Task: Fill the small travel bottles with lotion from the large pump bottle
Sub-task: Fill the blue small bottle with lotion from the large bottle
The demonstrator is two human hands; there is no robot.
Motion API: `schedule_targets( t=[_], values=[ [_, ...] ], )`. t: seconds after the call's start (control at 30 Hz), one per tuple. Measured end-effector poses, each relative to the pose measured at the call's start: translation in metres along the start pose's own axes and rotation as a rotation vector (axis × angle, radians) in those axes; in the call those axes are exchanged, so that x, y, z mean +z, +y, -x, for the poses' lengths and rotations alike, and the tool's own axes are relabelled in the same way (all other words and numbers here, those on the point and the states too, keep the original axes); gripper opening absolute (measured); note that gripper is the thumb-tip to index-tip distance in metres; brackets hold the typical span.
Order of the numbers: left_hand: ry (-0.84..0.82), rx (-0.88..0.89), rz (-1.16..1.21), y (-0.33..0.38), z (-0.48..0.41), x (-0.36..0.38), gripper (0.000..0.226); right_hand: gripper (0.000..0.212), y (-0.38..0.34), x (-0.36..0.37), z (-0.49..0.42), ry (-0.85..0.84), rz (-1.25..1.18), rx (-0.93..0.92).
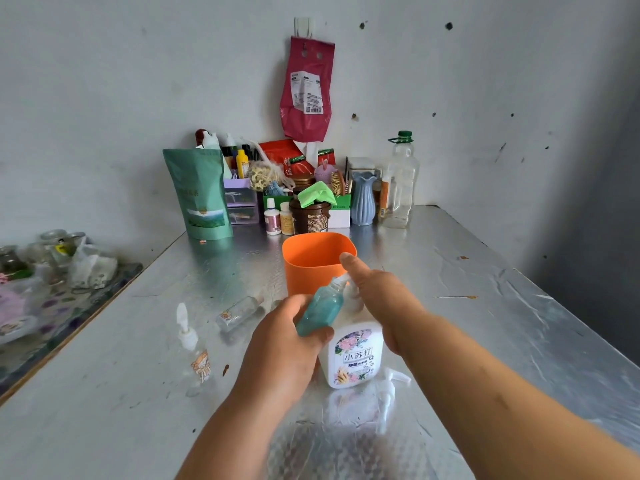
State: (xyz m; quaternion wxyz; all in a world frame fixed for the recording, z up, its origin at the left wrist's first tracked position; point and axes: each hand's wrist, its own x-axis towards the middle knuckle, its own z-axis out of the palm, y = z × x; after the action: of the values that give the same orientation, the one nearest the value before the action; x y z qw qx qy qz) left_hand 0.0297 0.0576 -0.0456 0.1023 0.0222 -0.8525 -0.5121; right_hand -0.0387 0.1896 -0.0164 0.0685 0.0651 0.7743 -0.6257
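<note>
Head view, items on a foil-covered table (485, 306):

- Pump bottle (353, 358): white, flowered label, upright near the front middle. Its pump head is hidden under the right hand.
- Right hand (381, 296): lies flat on top of the pump, fingers fairly straight, forefinger pointing ahead; it holds nothing.
- Small bottle (320, 308): filled with teal liquid, tilted, its neck up against the pump spout.
- Left hand (284, 348): fingers and thumb wrapped round the small bottle's lower half, just left of the pump bottle.
- Orange cup (311, 268): directly behind the hands; its lower front is covered by them.
- Empty clear bottle (239, 312): lying on its side, left of the hands.
- Clear bottle with white pump top (194, 348): standing further left, nearer the front.
- Loose white pump (389, 389): on the table just right of the pump bottle.
- Back row by the wall: green pouch (202, 195), brown tub (310, 218) under a green cloth (317, 195), blue vase (363, 197), tall clear plastic bottle (400, 181).
- Red bag (306, 88): hanging on the wall above.
</note>
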Motion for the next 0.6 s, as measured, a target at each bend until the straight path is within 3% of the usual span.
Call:
schedule_targets(
  t=[0.2,0.43,0.6],
  values=[
    [-0.003,0.0,0.005,-0.003,-0.001,0.002,0.036,0.045,0.004,-0.001,-0.003,0.008,0.044,-0.041],
    [-0.009,-0.027,0.014,-0.004,0.001,0.004,0.037,0.062,0.01,0.005,0.0,0.035,0.056,-0.051],
    [-0.007,-0.026,-0.003,0.0,0.003,0.001,0.035,0.046,0.0,0.002,0.005,0.014,0.145,-0.079]
  ],
)
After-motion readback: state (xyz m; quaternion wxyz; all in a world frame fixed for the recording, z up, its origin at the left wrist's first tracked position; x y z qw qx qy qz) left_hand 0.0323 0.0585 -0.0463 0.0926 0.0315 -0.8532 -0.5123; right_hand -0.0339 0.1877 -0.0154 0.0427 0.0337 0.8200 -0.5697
